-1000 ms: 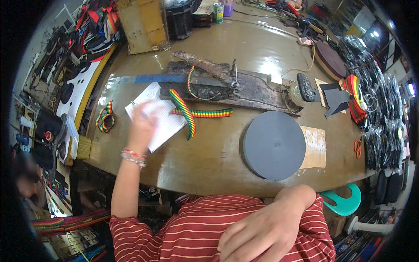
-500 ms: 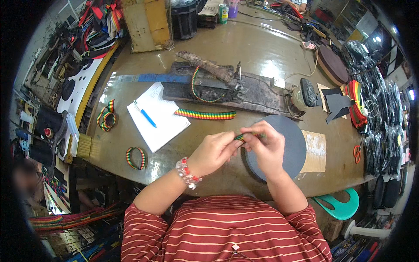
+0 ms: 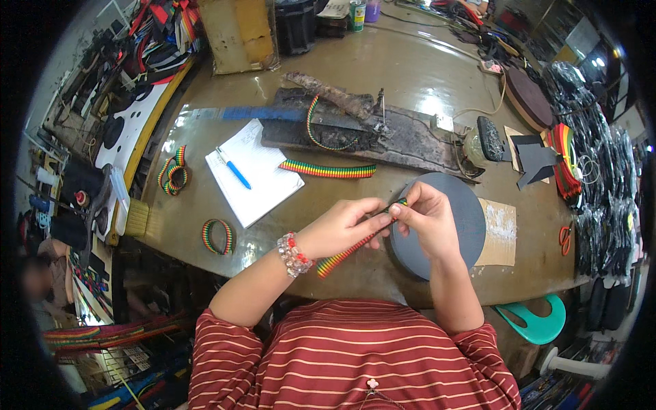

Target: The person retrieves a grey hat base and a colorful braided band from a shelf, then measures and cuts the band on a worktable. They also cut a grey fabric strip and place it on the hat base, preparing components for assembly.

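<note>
Packages along your workbench's far edge and right end

At the far edge of the workbench [image 3: 410, 75] you have a worn brown cardboard box [image 3: 237, 35], upright near the far left corner; just right of it stands a black bin-like container [image 3: 295, 26], and farther right a small green can [image 3: 357, 14] beside a purple tub [image 3: 372, 9]. Off the right end, shiny black plastic packets [image 3: 601, 205] are stacked in a long row. No screens or signs are clear enough to tell.

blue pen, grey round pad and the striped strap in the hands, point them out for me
blue pen [image 3: 234, 172], head view, middle of the barrel
grey round pad [image 3: 471, 219], head view, bare right part
striped strap [image 3: 345, 253], head view, stretch hanging below the left hand
</note>
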The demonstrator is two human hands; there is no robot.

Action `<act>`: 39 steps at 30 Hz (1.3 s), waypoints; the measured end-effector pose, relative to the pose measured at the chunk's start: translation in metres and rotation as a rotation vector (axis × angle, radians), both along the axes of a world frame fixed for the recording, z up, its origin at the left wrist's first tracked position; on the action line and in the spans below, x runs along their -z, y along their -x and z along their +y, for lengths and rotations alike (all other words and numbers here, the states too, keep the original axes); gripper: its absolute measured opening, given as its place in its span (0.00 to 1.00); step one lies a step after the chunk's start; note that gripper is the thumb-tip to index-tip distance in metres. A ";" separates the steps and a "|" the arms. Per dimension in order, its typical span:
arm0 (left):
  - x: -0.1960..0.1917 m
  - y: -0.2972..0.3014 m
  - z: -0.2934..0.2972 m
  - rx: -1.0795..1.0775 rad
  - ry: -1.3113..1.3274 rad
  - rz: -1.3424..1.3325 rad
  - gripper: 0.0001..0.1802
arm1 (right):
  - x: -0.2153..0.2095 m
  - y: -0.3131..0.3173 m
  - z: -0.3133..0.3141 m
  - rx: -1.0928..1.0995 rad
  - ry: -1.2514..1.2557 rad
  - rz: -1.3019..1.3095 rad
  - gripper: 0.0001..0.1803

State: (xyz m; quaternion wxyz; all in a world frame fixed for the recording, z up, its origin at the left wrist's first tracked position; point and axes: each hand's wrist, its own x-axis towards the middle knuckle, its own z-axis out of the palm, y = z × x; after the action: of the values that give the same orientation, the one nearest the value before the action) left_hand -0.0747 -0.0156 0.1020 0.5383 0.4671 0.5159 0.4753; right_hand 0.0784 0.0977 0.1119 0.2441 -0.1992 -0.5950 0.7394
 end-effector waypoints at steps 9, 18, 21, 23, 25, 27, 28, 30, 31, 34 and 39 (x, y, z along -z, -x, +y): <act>-0.031 -0.028 -0.014 0.024 -0.390 0.085 0.09 | 0.019 0.002 0.001 -0.033 0.372 0.118 0.14; -0.046 -0.047 -0.026 -0.035 -0.735 0.266 0.14 | 0.049 0.013 -0.026 -0.187 0.583 -0.017 0.13; -0.040 -0.051 -0.028 -0.089 -0.924 0.428 0.20 | 0.067 0.025 -0.040 -0.304 0.693 -0.029 0.12; -0.032 -0.047 -0.033 -0.096 -0.990 0.562 0.22 | 0.068 0.025 -0.039 -0.132 0.705 0.082 0.13; -0.022 -0.031 -0.047 -0.087 -0.943 0.716 0.22 | 0.057 0.021 -0.026 0.092 0.823 0.287 0.13; -0.011 -0.004 -0.063 -0.042 -0.816 0.972 0.19 | 0.028 0.007 0.001 0.182 0.844 0.522 0.15; -0.005 0.015 -0.077 -0.002 -0.626 1.133 0.12 | 0.012 0.001 0.013 0.301 0.785 0.545 0.15; 0.001 0.060 -0.113 -0.243 -0.234 1.342 0.13 | -0.018 -0.013 0.030 0.195 0.735 0.711 0.15; 0.002 0.081 -0.135 -0.326 -0.115 1.409 0.14 | -0.030 -0.021 0.034 -0.064 0.721 0.834 0.15; 0.008 0.122 -0.178 -0.388 0.072 1.634 0.11 | -0.047 -0.026 0.033 -0.037 0.308 0.609 0.14; 0.021 0.109 -0.152 -0.518 -0.032 1.189 0.06 | -0.027 0.014 -0.014 0.030 -0.657 -0.182 0.05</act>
State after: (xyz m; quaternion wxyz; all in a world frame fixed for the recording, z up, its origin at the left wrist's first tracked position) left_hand -0.1833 -0.1676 0.0806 0.0219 0.5190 0.8148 0.2575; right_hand 0.0646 0.0836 0.1394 0.2521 -0.1837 -0.8177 0.4839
